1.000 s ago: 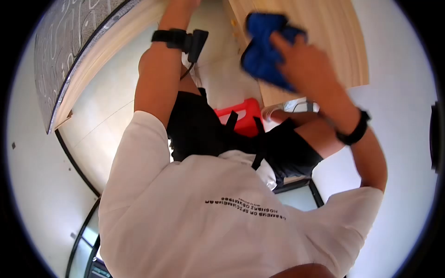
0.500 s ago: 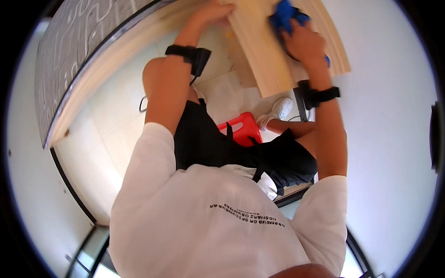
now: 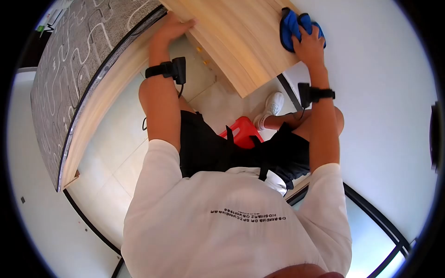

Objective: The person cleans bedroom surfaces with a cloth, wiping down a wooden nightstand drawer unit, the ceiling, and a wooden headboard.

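Note:
My right hand holds a blue cloth with a dark edge. It presses the bunched cloth near the right edge of a pale wooden top, close to the white wall. At the top's left edge is my left hand, with its thumb stretched toward the wood and apart from the fingers. That hand sits in the gap beside the bed's wooden side rail, and its fingers are partly hidden. No object shows in it.
A grey patterned mattress lies on the left. Below me, a red plastic stool stands on the tiled floor near my shoe. A white wall rises on the right, with black-framed glass at the lower right.
My right hand and the cloth have shifted to the wooden top's right edge, relative to the wood. My left hand has moved left, toward the bed. The view has turned slightly.

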`<state>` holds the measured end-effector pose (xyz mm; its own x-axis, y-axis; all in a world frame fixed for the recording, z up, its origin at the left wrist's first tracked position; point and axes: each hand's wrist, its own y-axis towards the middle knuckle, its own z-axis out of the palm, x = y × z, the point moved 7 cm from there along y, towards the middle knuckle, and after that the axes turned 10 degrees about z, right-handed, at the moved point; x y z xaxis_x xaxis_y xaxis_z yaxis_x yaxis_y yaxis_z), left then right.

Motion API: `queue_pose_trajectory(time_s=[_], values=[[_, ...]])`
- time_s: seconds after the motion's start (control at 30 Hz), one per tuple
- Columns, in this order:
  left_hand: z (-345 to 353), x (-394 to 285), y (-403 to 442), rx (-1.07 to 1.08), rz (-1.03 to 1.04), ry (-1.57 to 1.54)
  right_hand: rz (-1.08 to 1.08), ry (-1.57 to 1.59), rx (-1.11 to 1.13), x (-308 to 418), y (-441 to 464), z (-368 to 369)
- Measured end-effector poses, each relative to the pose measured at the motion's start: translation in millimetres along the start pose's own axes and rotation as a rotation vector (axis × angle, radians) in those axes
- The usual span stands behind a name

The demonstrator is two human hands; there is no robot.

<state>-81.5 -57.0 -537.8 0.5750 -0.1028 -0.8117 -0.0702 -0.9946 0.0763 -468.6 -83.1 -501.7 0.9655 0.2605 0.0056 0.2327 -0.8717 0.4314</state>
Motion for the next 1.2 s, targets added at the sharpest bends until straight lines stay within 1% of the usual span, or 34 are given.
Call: queue_pose_trajectory(time_s=[0.03, 0.07, 0.13, 0.17, 0.2, 0.23, 0.27, 0.33, 0.37, 0.43, 0.47, 0.53, 0.57, 0.6, 0.63, 0.67, 0.7, 0.77, 0.83, 0.87, 0.9, 0.93, 0.97, 1.03, 1.07, 1.13, 1.17, 1.2], values=[[-0.1, 5.5, 1.2, -0.004, -0.008, -0.027, 0.005, -0.021, -0.033, 6.1, -6.7, -5.1], [-0.8, 11.6, 2.4, -0.013, -0.010, -0.028, 0.048, -0.007, 0.011, 15.4, -18.2, -8.6], [2.3, 27.3, 8.1, 0.018, -0.098, -0.034, -0.006, 0.009, 0.111, 65.5, -47.1, -38.2], [3.7, 25.3, 6.6, 0.014, -0.093, -0.038, -0.024, 0.046, 0.126, 86.5, -66.0, -43.8], [3.7, 25.4, 5.5, -0.006, -0.063, -0.032, -0.063, 0.093, 0.143, 111.0, -82.8, -55.8], [3.2, 21.4, 5.2, -0.031, -0.030, -0.028, -0.016, 0.205, 0.207, 128.2, -99.2, -57.9], [3.4, 14.9, 3.8, -0.049, -0.018, -0.033, 0.040, 0.324, 0.194, 142.9, -107.7, -71.9], [2.7, 5.9, -2.5, -0.120, 0.095, -0.134, 0.011, 0.359, 0.186, 143.1, -99.1, -70.4], [3.8, 6.9, -2.6, -0.124, 0.096, -0.134, 0.000, 0.404, 0.198, 144.3, -99.6, -68.9], [5.3, 15.9, -4.6, -0.154, -0.013, -0.114, -0.060, 0.347, 0.195, 124.9, -80.7, -55.1], [5.6, 16.6, -5.1, -0.156, -0.021, -0.116, -0.099, 0.310, 0.186, 112.5, -68.4, -45.8], [5.0, 18.5, -3.8, -0.138, -0.010, -0.056, -0.050, 0.181, 0.150, 74.6, -40.3, -28.9], [3.6, 21.7, -6.2, -0.165, -0.031, -0.070, 0.009, 0.150, 0.173, 48.5, -25.3, -15.2], [2.1, 22.6, -10.4, -0.201, -0.003, -0.081, 0.037, 0.101, 0.193, 25.8, -12.1, -4.7], [-0.9, 24.1, -15.2, -0.243, 0.024, -0.084, 0.075, 0.038, 0.137, -8.5, 0.6, 19.8], [-5.3, 29.4, -21.4, -0.284, -0.003, -0.086, 0.114, 0.063, 0.212, -27.2, 8.5, 27.0], [-9.2, 33.1, -25.6, -0.310, -0.020, -0.087, 0.122, 0.042, 0.300, -29.0, 14.6, 25.2], [-18.6, 36.7, -33.4, -0.360, -0.056, -0.070, 0.111, -0.056, 0.303, -23.4, 8.3, 22.2], [-4.4, 33.4, -36.1, -0.116, -0.072, -0.009, 0.185, -0.199, 0.250, 9.3, -6.6, 0.5], [1.3, 41.5, -37.5, -0.129, -0.084, -0.007, 0.119, -0.238, 0.265, 32.6, -21.6, -7.3], [20.0, 52.8, -37.0, -0.046, -0.039, 0.010, 0.055, -0.280, 0.273, 56.7, -38.6, -16.1], [34.6, 57.9, -36.9, 0.037, -0.002, 0.018, -0.055, -0.202, 0.239, 89.8, -56.0, -36.8], [36.3, 49.9, -45.0, 0.021, -0.018, 0.009, -0.165, -0.121, 0.208, 123.1, -78.5, -60.9], [45.7, 32.3, -64.3, 0.199, -0.258, -0.045, -0.263, 0.000, 0.200, 170.7, -110.2, -101.3], [43.2, 33.6, -60.3, 0.181, -0.267, -0.039, -0.279, 0.012, 0.193, 181.0, -110.8, -110.9], [59.7, 29.2, -53.6, 0.308, -0.083, 0.196, -0.323, -0.004, 0.328, 194.1, -112.6, -110.6], [65.2, 30.1, -54.8, 0.297, -0.086, 0.195, -0.333, -0.004, 0.323, 196.9, -105.6, -115.5], [63.6, 30.8, -53.3, 0.171, -0.095, 0.249, -0.309, 0.032, 0.407, 194.6, -94.8, -114.3]])
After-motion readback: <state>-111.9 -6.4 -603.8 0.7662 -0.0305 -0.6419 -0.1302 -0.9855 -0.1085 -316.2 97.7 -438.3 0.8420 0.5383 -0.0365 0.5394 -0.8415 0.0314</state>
